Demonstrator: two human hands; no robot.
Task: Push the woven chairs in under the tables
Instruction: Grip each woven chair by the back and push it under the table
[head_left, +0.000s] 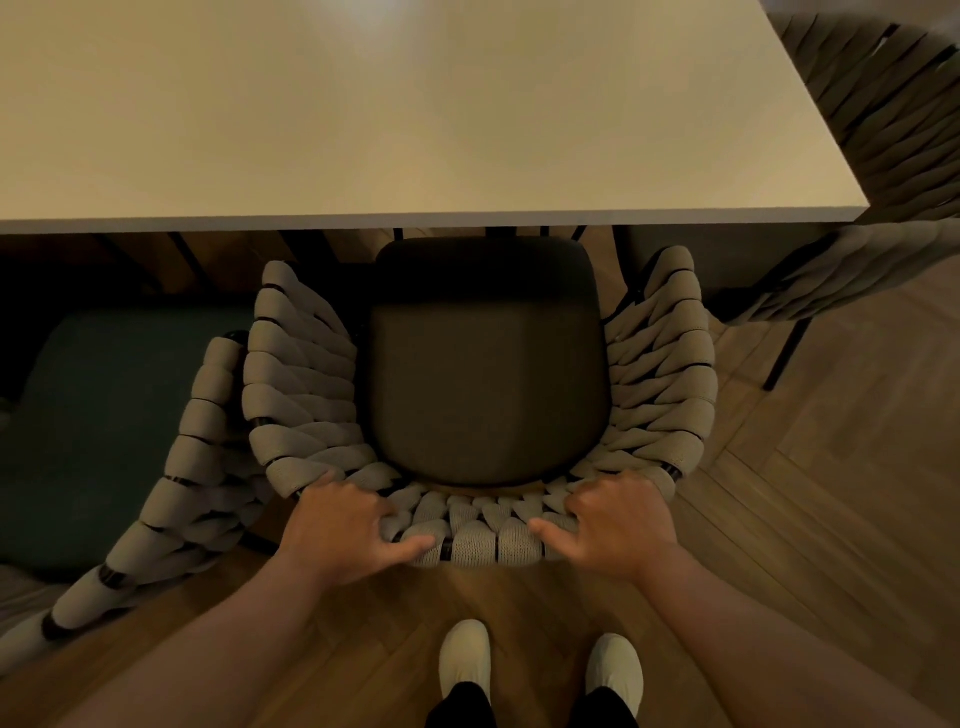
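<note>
A woven chair (301, 395) with thick grey braided straps and a dark seat cushion (488, 374) stands right in front of me, its front just at the near edge of the pale table (415, 135). My left hand (343, 525) grips the top of the backrest on its left side, fingers over the rim and thumb along the back. On the right side of the same rim, my right hand (613, 525) holds in the same way. Most of the seat lies outside the tabletop's edge.
A second woven chair (171, 499) with a teal cushion (98, 415) stands close on the left, almost touching. A third woven chair (883, 145) sits at the table's right end. The floor is wooden herringbone parquet (831, 467). My two white shoes (465, 660) stand behind the chair.
</note>
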